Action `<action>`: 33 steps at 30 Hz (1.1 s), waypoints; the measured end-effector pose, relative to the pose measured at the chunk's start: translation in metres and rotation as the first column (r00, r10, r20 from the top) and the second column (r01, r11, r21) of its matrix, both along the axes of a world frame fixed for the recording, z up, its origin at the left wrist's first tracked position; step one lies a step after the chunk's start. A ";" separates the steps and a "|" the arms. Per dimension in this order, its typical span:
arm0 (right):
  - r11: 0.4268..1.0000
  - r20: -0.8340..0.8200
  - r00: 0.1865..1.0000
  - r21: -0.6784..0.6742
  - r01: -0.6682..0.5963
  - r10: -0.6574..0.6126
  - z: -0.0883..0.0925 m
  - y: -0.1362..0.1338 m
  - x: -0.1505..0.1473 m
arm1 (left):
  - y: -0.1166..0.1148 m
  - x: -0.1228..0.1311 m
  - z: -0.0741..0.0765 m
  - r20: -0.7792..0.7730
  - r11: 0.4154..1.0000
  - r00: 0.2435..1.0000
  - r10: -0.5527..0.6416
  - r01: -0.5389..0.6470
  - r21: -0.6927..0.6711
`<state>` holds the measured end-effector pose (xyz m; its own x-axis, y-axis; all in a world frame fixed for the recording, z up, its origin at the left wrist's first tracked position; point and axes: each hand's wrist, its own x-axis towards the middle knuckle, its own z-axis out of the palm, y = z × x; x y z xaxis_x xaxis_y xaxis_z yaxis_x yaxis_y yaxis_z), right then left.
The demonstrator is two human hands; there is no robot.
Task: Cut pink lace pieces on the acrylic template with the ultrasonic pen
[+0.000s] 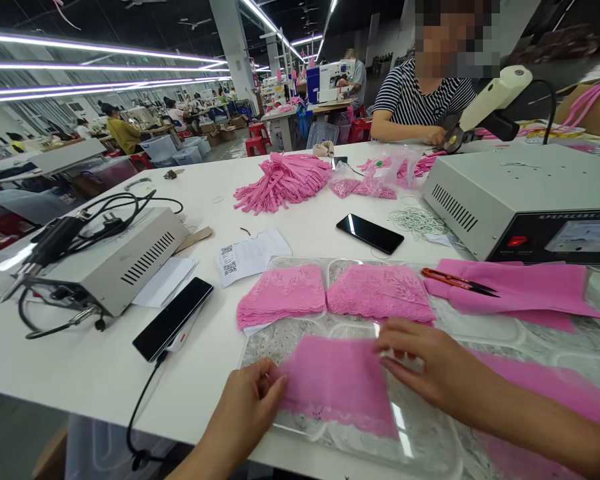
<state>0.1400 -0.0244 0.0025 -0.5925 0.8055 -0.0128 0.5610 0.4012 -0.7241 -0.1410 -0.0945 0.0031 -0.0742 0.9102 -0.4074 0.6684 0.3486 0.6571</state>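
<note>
The person's left hand (250, 400) was closed on the left edge of a pink piece (337, 380), thumb against bent fingers. The piece lay over a clear plastic sheet (275, 337) near the table's front edge, its scalloped border toward the person. At its upper right corner was the right hand (433, 363), fingers partly curled with a small gap to the thumb; I could not tell (the fingertips were a blur) whether it had hold of the corner or merely met it.

Just beyond lay two stacks of pink lace pieces, the left stack (283, 293) and the right stack (380, 293), side by side. To the right of them, orange-handled snips (460, 283) rested on a flat pink cloth (525, 290). A black phone (370, 233) lay farther back on the white table (100, 373), with a heap of pink strips (283, 180) behind it. Across from us sat a co-worker in a striped shirt (405, 90), one hand beside a pale device (497, 97).
</note>
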 end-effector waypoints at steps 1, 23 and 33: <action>0.999 -0.002 0.999 0.035 -0.035 0.035 -0.002 -0.009 0.003 | 0.000 -0.001 0.000 -0.021 1.000 1.000 -0.013 0.013 0.006; 0.950 -0.024 0.985 0.269 -0.157 0.170 -0.042 -0.034 -0.005 | -0.003 -0.001 -0.001 -0.124 0.995 0.991 -0.058 0.068 0.076; 0.979 0.094 0.978 0.064 -0.193 0.187 -0.013 -0.041 -0.007 | -0.006 0.000 0.003 -0.249 0.990 0.960 -0.126 0.139 0.033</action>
<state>0.1327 -0.0656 -0.0106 -0.7342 0.6788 -0.0164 0.5287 0.5563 -0.6411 -0.1413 -0.1003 0.0065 -0.0439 0.9373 -0.3457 0.8493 0.2172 0.4812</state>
